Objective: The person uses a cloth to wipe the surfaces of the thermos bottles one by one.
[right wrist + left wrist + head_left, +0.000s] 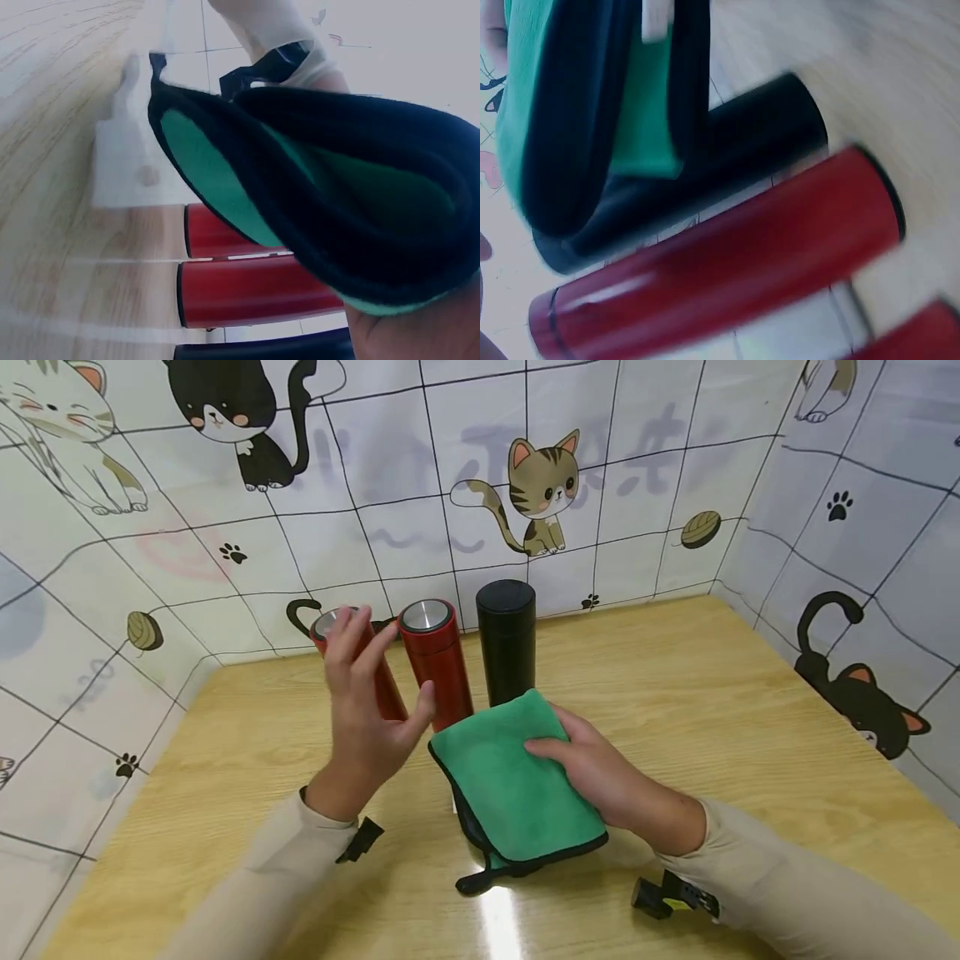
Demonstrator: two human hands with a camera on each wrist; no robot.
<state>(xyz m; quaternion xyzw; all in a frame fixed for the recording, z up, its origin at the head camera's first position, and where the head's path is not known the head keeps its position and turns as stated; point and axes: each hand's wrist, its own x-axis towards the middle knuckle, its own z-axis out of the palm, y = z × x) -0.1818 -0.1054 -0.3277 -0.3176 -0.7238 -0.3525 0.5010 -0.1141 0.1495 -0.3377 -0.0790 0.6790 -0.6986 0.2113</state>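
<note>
Beige sleeves [802,877] nearest the lens, creased fabric, reaching in from the lower corners. Behind all, a white wall covering [645,410], gridded in black, printed with cartoon cats, paws and yarn balls. Next in size, the bench [675,677]: pale yellow wood grain, glossy enough for a white glare streak. Three upright cylinders on it: black bottle [507,647], middle red bottle [444,685], left red bottle [387,693]. Both reds wear shiny metal lids (head view only; the left wrist view gives the middle one's dark base ring [895,193] instead). Green cloth [517,785], plush, folded, black-edged, held above the bench in front of the middle red and black bottles. Flat pad from the head; the right wrist view, edge-on, shows curled layers, green between. Right hand [600,772] grips its right side, thumb on top, other fingers hidden. Left hand [367,714] spread wide, grasping nothing, before the left red bottle; contact can't be told. Smallest: a black loop [480,882] at the cloth's near corner.
</note>
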